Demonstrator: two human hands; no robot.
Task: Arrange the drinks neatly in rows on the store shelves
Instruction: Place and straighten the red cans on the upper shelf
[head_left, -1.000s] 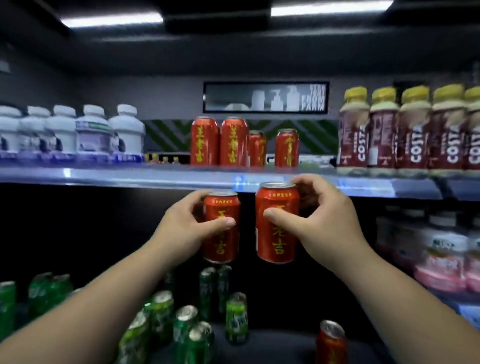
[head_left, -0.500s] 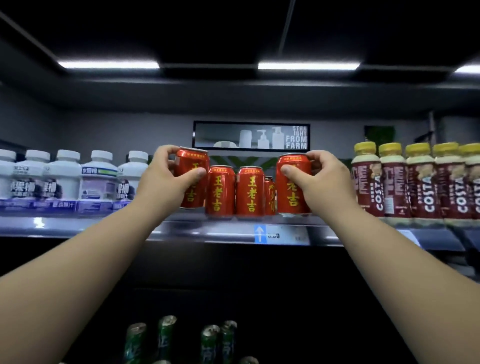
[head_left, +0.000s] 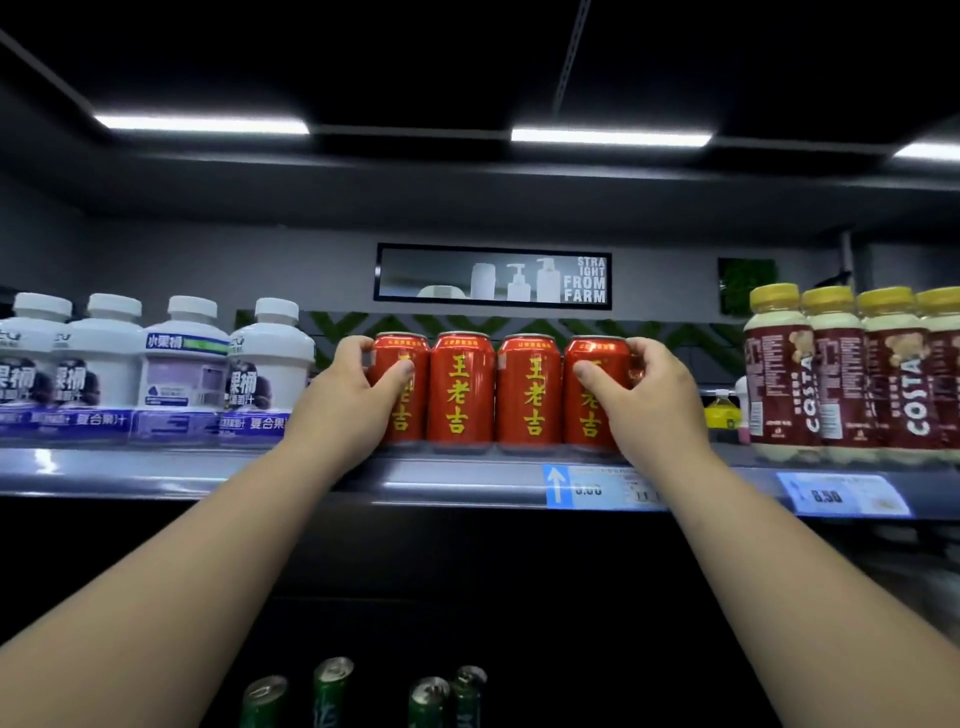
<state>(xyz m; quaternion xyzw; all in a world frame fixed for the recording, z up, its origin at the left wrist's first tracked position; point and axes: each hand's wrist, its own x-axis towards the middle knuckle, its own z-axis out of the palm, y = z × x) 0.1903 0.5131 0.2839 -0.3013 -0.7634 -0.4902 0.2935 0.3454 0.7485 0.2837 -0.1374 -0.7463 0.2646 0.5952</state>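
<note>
Red cans with yellow characters stand upright in a tight row at the front of the grey shelf (head_left: 208, 475). My left hand (head_left: 345, 400) wraps the leftmost red can (head_left: 410, 358), thumb across its front. My right hand (head_left: 649, 400) grips the rightmost red can (head_left: 592, 364) the same way. Between them stand two more red cans (head_left: 460, 389) (head_left: 529, 392), untouched. All the cans rest on the shelf, side by side.
White juice bottles (head_left: 184, 358) fill the shelf to the left, brown Costa bottles with yellow caps (head_left: 841, 374) to the right. Price tags (head_left: 841, 496) line the shelf edge. Green cans (head_left: 332, 691) stand on a dark lower shelf. A small yellow bottle (head_left: 722, 413) sits behind.
Both hands have carried their red cans up from below and set them on the shelf, one at each end of the row. The view has tilted upward and closer.
</note>
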